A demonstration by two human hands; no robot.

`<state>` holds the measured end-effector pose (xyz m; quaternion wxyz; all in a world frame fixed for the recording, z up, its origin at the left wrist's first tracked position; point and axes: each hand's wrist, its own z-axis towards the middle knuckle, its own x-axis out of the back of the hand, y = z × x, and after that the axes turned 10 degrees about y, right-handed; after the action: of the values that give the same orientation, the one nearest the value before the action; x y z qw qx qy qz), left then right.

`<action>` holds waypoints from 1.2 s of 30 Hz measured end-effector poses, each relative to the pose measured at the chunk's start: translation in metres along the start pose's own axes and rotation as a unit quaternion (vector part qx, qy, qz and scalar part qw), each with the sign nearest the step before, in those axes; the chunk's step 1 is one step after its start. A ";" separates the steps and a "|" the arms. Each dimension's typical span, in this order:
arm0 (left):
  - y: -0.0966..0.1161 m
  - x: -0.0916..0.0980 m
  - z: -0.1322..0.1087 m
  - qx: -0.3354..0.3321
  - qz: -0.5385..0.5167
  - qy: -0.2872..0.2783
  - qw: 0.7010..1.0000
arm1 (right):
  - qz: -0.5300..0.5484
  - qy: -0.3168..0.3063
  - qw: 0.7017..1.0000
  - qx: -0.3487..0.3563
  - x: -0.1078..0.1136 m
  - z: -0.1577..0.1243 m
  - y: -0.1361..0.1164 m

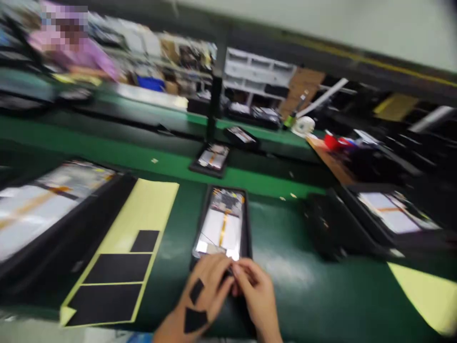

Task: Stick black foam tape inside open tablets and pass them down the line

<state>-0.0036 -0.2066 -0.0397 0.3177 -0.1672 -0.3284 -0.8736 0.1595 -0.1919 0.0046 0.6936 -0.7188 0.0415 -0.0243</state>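
Near edge of the green workbench mat (300, 300): a black rectangular tray (246, 219) lies lengthwise, holding a flat, phone-like device (223, 228) with its insides exposed. The device has a smooth, pale, glossy panel with an orange strip running down it, and a crowded patch of small components at the far end.

Left hand (203, 297) and right hand (257, 297) meet at the tray's near end, both half-closed, with the fingers (244, 271) curled inward over the device's near edge. Whether they pinch anything is hidden (fingers cover the spot; cannot tell). Two black angular patches (195, 320) cling to the back of the left hand.

Left of the tray, a yellow backing sheet (143, 214) carries three black rectangular pads (117, 268). Beyond it, a second black tray (71, 238) with a larger pale device runs off the left edge. A third tray (389, 214) sits right of centre; a yellow sheet (424, 295) is cut off by the lower right corner.

Far bench, blurred: a person in a lilac sleeve (71, 52), a white tape roll (303, 126), a red object (332, 141).
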 end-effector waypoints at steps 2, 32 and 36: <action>-0.004 0.010 0.002 0.031 -0.015 -0.017 0.999 | 0.004 0.024 0.997 -0.067 0.002 -0.003 -0.002; -0.038 0.036 0.032 -0.069 0.059 -0.203 0.975 | -0.247 0.103 0.948 0.170 0.013 0.007 -0.019; -0.044 0.042 0.029 -0.022 0.038 -0.163 0.986 | -0.285 0.048 0.942 0.173 -0.001 0.007 -0.019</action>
<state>-0.0611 -0.1799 -0.0178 0.2889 -0.3263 -0.3501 -0.8291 0.1600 -0.1846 0.0238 0.7681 -0.5677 -0.1366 -0.2627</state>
